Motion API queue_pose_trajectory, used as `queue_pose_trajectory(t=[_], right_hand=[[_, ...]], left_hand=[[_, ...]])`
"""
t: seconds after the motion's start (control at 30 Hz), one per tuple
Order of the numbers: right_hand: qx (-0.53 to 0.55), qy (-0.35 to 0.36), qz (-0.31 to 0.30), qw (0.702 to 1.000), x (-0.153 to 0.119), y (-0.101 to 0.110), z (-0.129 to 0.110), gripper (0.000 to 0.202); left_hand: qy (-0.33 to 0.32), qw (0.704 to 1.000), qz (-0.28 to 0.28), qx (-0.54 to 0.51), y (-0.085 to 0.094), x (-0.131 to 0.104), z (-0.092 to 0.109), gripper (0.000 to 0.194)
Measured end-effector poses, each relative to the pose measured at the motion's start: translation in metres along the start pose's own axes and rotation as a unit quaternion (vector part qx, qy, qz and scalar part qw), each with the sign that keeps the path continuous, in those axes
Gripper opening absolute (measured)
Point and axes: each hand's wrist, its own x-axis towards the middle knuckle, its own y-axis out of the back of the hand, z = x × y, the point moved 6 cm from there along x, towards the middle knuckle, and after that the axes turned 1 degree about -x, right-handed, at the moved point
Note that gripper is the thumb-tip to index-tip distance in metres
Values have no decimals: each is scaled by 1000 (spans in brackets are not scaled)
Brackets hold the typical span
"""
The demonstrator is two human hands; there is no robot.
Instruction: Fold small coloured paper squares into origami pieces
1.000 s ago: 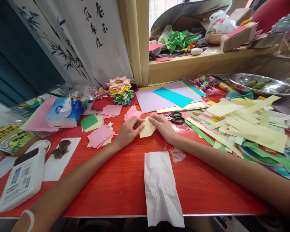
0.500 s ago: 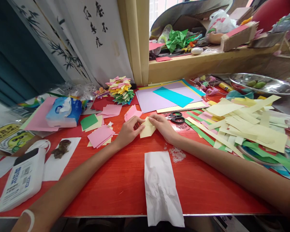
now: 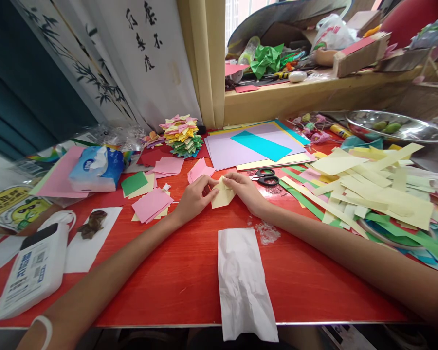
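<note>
Black characters (image 3: 141, 43) beyond yellow paper (image 3: 223, 196)

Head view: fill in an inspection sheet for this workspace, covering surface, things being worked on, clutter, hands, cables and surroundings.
Surface: red table; a creased white paper overhangs its near edge.
Things being worked on: one pale yellow paper, folded; exact folds partly hidden.
Clutter: heap of paper strips at right, black-handled scissors left of it; tissue pack at left.
Hands: left hand and right hand both grip the yellow paper.
Cables: white cord beside a white device; destination unclear.
Surroundings: crowded window ledge; white hanging with bamboo pattern.
</note>
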Motion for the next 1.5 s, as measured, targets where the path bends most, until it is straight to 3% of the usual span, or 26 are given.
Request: queue_pose_trajectory(t=[1.5], right_hand=[[-47, 21, -22, 998, -1, -2, 0, 21]], left_hand=[[1, 1000, -20, 21, -2, 0, 1, 12]])
